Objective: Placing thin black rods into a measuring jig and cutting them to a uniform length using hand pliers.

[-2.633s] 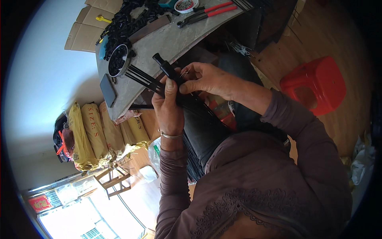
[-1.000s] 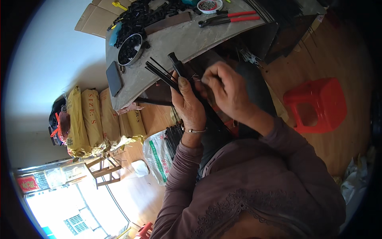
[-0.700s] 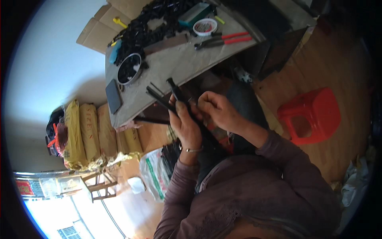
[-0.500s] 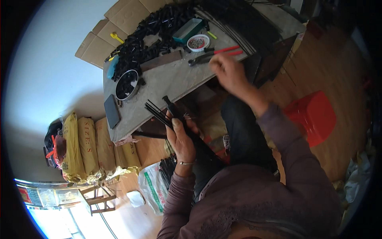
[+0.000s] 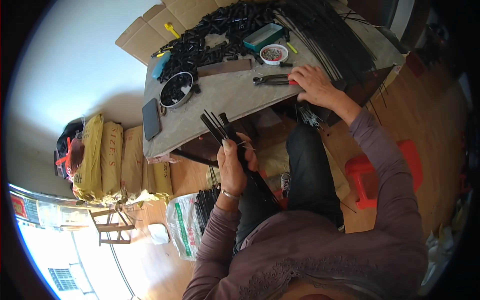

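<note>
Right hand point(image 5: 317, 86) newly at crosswise, left-pointing pliers point(image 5: 274, 80)

This looks to me like a small hand-assembly workshop. The grey, scuffed-topped table point(image 5: 225, 91) tells it: a heap of short black tubular pieces point(image 5: 206, 44) toward its back, a sheaf of long thin black rods point(image 5: 330, 37) on its right end, a round white tub of tiny metal bits point(image 5: 274, 54) near its middle, red-handled metal pincers point(image 5: 274, 80) near its front edge. Bulging yellow-brown sacks point(image 5: 112, 162) line up to the table's left.
</note>
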Available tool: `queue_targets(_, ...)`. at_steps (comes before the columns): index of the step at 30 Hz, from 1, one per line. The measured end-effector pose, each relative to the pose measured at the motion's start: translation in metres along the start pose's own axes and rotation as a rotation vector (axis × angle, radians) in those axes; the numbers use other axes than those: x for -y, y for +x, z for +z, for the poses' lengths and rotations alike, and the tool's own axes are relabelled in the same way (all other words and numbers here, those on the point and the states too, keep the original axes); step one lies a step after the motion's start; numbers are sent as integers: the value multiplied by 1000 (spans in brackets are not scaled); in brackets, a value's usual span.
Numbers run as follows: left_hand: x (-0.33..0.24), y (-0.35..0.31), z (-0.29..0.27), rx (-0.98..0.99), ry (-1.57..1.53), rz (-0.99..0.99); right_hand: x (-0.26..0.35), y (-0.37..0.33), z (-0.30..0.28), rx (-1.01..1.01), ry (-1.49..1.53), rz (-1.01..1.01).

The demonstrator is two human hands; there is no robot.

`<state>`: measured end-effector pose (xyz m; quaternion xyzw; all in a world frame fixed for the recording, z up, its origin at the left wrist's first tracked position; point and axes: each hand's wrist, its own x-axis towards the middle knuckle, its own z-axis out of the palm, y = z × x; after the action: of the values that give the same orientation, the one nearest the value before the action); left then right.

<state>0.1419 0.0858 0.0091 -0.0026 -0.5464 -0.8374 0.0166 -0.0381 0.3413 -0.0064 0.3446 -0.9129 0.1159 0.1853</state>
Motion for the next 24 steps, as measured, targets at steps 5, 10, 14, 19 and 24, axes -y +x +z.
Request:
queue_targets(5,9,6,1,-153,-25,-6,11,-7,-3,-7,10,-42)
queue_targets(10,7,6,8,-270,57,60,67,-45,-25,-92,545,246)
queue_targets(14,13,9,3,-255,112,97,108,-70,-46,-32,510,143)
queue_targets(19,16,8,9,-305,164,124,119,-70,-52,-64,358,-36)
queue_targets(24,14,6,13,-318,246,173,122,-66,-61,-81,236,-51)
